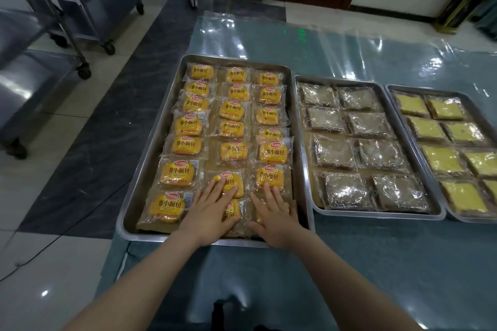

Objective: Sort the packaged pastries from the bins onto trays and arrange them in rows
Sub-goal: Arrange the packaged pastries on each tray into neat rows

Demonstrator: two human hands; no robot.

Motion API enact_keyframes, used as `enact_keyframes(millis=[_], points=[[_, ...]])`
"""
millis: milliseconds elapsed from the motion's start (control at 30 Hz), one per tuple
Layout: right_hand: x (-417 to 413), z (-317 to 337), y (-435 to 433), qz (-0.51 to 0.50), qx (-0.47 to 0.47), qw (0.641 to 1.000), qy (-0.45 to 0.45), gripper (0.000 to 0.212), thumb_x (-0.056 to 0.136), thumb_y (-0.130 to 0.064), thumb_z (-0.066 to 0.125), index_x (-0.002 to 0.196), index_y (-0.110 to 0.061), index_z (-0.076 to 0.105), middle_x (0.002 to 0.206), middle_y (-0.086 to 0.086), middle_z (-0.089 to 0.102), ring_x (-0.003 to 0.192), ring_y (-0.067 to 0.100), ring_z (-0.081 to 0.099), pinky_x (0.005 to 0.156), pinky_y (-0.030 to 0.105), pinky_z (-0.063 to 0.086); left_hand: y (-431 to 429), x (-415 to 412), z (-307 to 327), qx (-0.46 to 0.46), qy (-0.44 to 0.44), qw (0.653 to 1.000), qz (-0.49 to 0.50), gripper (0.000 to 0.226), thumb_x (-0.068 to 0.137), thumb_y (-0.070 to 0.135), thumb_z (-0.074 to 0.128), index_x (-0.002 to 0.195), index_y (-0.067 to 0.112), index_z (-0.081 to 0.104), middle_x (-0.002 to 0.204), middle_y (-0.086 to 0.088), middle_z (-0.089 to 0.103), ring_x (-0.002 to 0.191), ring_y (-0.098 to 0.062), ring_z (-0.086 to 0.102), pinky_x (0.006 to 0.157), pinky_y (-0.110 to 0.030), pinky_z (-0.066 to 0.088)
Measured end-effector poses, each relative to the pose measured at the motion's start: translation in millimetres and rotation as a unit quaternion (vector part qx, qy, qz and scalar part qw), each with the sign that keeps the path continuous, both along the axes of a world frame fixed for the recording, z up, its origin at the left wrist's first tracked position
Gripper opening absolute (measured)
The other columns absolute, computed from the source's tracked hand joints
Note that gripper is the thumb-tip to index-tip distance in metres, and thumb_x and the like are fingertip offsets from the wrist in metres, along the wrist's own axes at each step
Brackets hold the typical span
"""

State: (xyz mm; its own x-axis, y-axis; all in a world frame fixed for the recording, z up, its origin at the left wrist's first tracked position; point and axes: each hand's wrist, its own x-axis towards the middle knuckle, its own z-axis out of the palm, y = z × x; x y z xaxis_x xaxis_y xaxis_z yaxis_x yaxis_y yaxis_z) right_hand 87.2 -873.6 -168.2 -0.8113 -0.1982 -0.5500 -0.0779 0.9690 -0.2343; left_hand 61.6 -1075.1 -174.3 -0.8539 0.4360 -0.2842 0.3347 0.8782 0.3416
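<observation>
Buns [177, 172], small, in slick crinkly film, judged light, soft and easily squashed, best pinched by the sealed film ends rather than pressed: three rows fill the left tray [157, 140], where the left hand [215, 204] lies flat, fingers spread, on the middle row's near packs and the right hand [274, 212] lies flat on the right row's nearest pack, neither gripping. Middle tray [376, 214] holds brown squares [333, 153] in clear wrap, two rows. Right tray [462, 220], partly out of view, holds yellow squares [443, 160], two rows, all on a film-covered table [349, 263].
</observation>
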Motion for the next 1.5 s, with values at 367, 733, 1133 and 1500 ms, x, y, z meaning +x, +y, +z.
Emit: enact_keyframes(millis=[367,733,1133,1500], points=[[35,23,9,-0.133,-0.130,0.961,0.207,0.052,0.097,-0.019,0.049,0.145,-0.033,0.036,0.155,-0.008,0.025,0.144,0.014,0.017,0.112,0.028,0.021,0,-2,2,-0.011,-0.017,1.000,-0.010,0.077,0.092,0.057,0.039,0.145,0.041,-0.014,0.147,0.008,-0.032,0.138,-0.015,-0.028,0.111,-0.041,-0.011],[27,18,13,-0.121,-0.105,0.976,0.146,0.055,0.091,-0.024,0.061,0.141,-0.034,0.040,0.152,-0.009,0.030,0.145,0.015,0.012,0.113,0.033,0.024,-1,-4,5,-0.032,-0.086,0.995,-0.043,0.087,0.092,0.058,0.038,0.133,0.040,-0.036,0.140,0.003,-0.048,0.129,-0.020,-0.043,0.109,-0.045,-0.020],[12,31,5,-0.114,-0.101,0.946,0.285,0.047,0.092,-0.033,0.056,0.137,-0.021,0.048,0.145,0.003,0.043,0.136,0.024,0.031,0.114,0.034,0.020,0,1,5,-0.055,-0.020,0.997,-0.051,0.079,0.091,0.062,0.028,0.133,0.043,-0.036,0.138,0.005,-0.050,0.126,-0.014,-0.047,0.101,-0.045,-0.028],[-43,9,-2,-0.090,-0.052,0.972,0.210,0.057,0.095,-0.041,0.047,0.147,-0.030,0.027,0.157,-0.001,0.021,0.146,0.028,0.004,0.117,0.051,0.005,32,-45,38,-0.001,0.024,0.999,0.041,0.058,0.100,0.032,0.032,0.149,0.032,0.000,0.153,0.000,-0.022,0.142,-0.022,-0.017,0.109,-0.036,-0.010]])
